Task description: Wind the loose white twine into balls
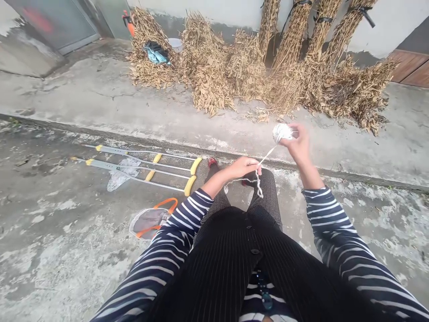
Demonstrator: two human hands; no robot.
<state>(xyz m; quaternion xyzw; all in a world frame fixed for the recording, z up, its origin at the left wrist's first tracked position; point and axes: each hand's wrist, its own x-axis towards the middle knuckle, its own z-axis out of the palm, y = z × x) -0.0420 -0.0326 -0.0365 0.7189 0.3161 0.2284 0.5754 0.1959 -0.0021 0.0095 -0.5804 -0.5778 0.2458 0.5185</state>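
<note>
Set apart, the left hand [246, 167] pinches white cord [267, 155], the right hand [297, 143] grips its ball [281, 132], apparently tensioning the stretch between.

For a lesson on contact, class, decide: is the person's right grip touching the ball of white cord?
Touching. The head view shows it: the right grip holds the ball of white cord, thumb and fingers against its side.
</note>
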